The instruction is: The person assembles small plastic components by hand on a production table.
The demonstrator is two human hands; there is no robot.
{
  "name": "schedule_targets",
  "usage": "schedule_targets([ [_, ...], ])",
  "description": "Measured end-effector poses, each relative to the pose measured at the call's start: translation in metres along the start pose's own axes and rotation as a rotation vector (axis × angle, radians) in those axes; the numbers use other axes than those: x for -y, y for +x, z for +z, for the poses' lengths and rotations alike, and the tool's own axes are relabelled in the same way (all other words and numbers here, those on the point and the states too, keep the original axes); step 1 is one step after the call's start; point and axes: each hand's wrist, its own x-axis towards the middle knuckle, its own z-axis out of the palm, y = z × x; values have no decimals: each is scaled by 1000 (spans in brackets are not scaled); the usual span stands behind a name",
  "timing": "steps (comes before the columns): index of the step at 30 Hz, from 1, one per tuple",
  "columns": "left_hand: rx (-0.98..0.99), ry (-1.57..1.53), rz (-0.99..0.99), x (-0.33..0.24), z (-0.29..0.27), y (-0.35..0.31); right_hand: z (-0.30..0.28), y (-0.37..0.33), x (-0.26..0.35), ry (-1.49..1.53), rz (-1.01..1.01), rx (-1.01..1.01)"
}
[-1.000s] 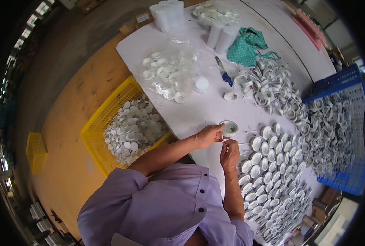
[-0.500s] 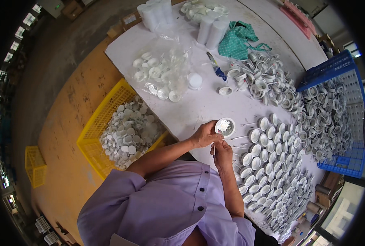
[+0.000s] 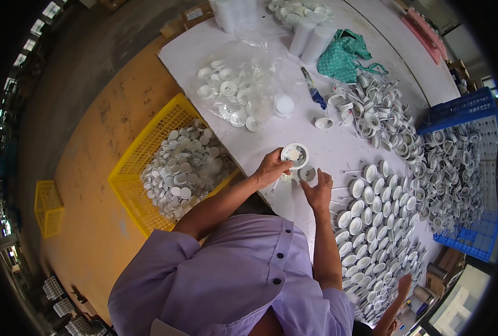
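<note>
L hand (image 3: 271, 168) clamped on 1 round white cup (image 3: 296, 154), up over the tbl (image 3: 248, 150)! R hand (image 3: 319, 193), thumb & finger apart at 1 greyish disc (image 3: 307, 174), can't tell if gripped; 2 yellow crates (image 3: 132, 159) off L.

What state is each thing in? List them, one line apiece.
White round rimmed fitting: gripped by left hand, open face up.
Pale translucent round piece: at right hand, grip unclear.
Clear plastic bag: rumpled, white discs inside.
Yellow meshed plastic basket: uncovered, heaped with round white caps.
Blue plastic crate: packed with grey-white rings.
Green dotted cloth: crumpled.
White cup-like fittings: laid close together, mostly open faces up.
</note>
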Motion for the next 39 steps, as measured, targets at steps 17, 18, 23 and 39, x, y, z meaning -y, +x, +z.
schedule_targets([
  [17,-200,-56,-238,-2,-2,-9,13,10,13,-111,27,57],
  [18,-212,-54,-261,-4,-2,-10,14,10,14,-99,32,50],
  [23,-264,-43,-276,-5,0,-13,14,5,6,-29,2,40],
  [39,5,240,-193,24,1,-13,-45,-1,74,255,-175,-63],
])
